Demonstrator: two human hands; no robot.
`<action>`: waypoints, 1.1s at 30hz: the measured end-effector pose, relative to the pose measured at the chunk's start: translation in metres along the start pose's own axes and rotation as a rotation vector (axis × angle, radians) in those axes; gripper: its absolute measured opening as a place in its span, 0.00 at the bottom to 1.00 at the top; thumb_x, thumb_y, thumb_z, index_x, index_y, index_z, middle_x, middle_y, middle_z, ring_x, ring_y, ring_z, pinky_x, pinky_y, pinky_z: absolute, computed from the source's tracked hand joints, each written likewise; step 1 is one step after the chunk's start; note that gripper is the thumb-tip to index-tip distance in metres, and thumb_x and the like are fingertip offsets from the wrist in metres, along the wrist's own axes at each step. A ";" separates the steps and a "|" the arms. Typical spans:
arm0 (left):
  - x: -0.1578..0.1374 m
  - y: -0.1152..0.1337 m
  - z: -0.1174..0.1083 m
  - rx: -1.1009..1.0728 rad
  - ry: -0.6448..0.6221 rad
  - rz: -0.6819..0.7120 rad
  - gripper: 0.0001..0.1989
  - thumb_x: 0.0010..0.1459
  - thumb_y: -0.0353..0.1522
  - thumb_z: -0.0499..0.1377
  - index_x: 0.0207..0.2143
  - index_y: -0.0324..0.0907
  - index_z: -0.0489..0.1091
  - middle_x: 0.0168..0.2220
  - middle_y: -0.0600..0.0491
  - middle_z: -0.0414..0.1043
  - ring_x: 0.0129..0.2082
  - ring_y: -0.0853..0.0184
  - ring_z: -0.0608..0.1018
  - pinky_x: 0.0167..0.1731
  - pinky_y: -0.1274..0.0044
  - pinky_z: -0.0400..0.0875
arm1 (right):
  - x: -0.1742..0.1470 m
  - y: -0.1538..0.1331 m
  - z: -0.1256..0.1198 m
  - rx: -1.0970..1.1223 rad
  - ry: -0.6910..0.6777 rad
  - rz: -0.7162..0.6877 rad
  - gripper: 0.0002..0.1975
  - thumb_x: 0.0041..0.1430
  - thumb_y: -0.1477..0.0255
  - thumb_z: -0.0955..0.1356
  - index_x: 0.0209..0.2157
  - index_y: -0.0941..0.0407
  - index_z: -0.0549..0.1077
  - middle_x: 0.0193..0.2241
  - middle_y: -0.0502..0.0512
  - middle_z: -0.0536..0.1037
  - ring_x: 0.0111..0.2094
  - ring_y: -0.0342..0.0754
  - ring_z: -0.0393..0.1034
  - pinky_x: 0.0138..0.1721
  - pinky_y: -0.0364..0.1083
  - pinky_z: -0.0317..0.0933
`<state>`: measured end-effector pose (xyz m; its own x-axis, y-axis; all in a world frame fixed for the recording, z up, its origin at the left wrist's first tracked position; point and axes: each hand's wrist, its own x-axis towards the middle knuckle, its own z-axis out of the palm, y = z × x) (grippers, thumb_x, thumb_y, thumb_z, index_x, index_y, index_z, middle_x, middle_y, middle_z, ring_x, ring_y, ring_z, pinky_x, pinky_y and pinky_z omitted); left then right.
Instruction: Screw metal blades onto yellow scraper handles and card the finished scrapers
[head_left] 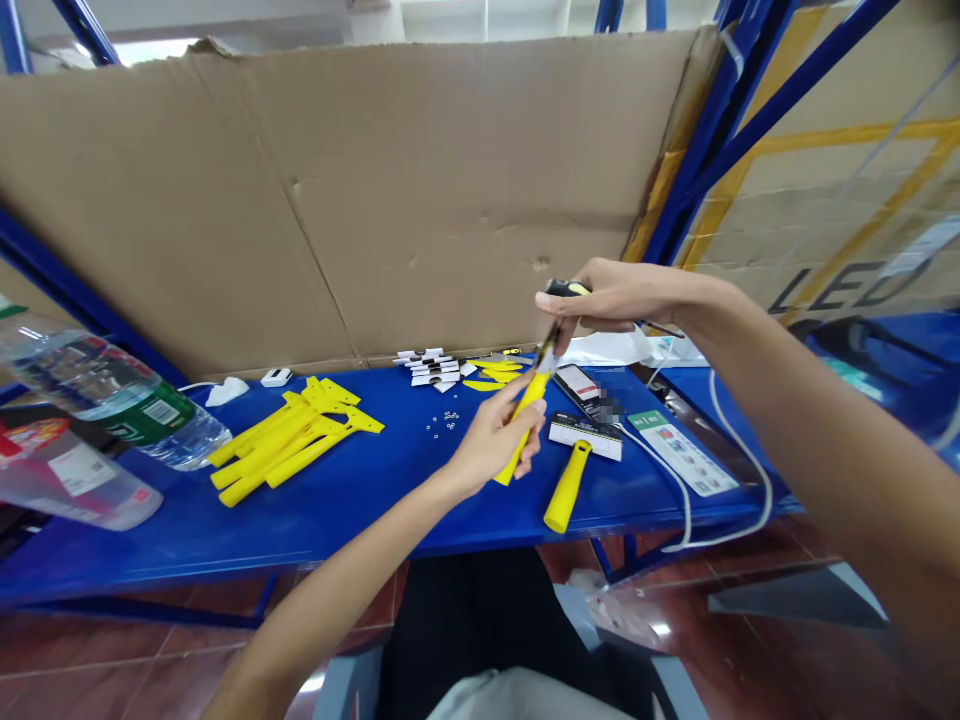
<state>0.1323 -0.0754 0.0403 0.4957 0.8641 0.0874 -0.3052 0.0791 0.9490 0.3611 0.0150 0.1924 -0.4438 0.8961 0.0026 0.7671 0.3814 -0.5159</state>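
My left hand (506,435) is wrapped round the yellow handle of a scraper (523,428), holding it tilted above the blue table. Above its upper end, my right hand (607,295) grips a black-and-yellow screwdriver (564,288). The tool points down at the scraper's head; whether the tip touches is blurred. Beside my left hand, another scraper with a yellow handle (570,485) lies on the table, its head in a printed white-and-black sleeve (585,435). Small shiny nuts or washers (450,420) are scattered left of my hand. Behind them lie flat yellow pieces (495,374) and sleeved blades (431,366).
Several yellow handles (296,440) are piled on the left of the blue table (360,510). A water bottle (150,400) and a plastic cup (82,475) stand tilted beyond them. A phone (581,385), leaflet (686,452) and white cable (761,490) lie right. Cardboard (450,200) walls the back.
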 end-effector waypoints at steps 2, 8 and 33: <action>0.001 -0.012 0.005 -0.208 -0.074 -0.120 0.31 0.63 0.41 0.68 0.66 0.48 0.64 0.31 0.59 0.66 0.19 0.74 0.67 0.14 0.81 0.62 | 0.004 0.012 0.006 -0.008 -0.177 0.008 0.38 0.59 0.33 0.66 0.30 0.55 0.83 0.13 0.49 0.63 0.19 0.44 0.60 0.28 0.50 0.60; 0.005 -0.063 -0.009 -0.079 -0.166 -0.325 0.23 0.67 0.47 0.61 0.56 0.42 0.66 0.31 0.51 0.76 0.20 0.67 0.74 0.17 0.77 0.67 | 0.025 0.056 0.067 -0.247 -0.410 0.082 0.33 0.50 0.38 0.75 0.20 0.57 0.77 0.18 0.56 0.75 0.19 0.45 0.60 0.24 0.49 0.52; 0.104 0.032 -0.229 1.628 0.360 0.201 0.14 0.66 0.22 0.53 0.46 0.35 0.78 0.47 0.36 0.78 0.50 0.51 0.77 0.55 0.62 0.66 | 0.132 0.096 0.118 -0.629 -0.023 0.134 0.23 0.64 0.65 0.73 0.59 0.56 0.80 0.52 0.70 0.84 0.53 0.65 0.80 0.49 0.52 0.70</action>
<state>-0.0120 0.1311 0.0100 0.2871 0.8761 0.3873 0.8796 -0.4012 0.2557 0.3209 0.1433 0.0419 -0.3295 0.9429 -0.0485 0.9387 0.3327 0.0907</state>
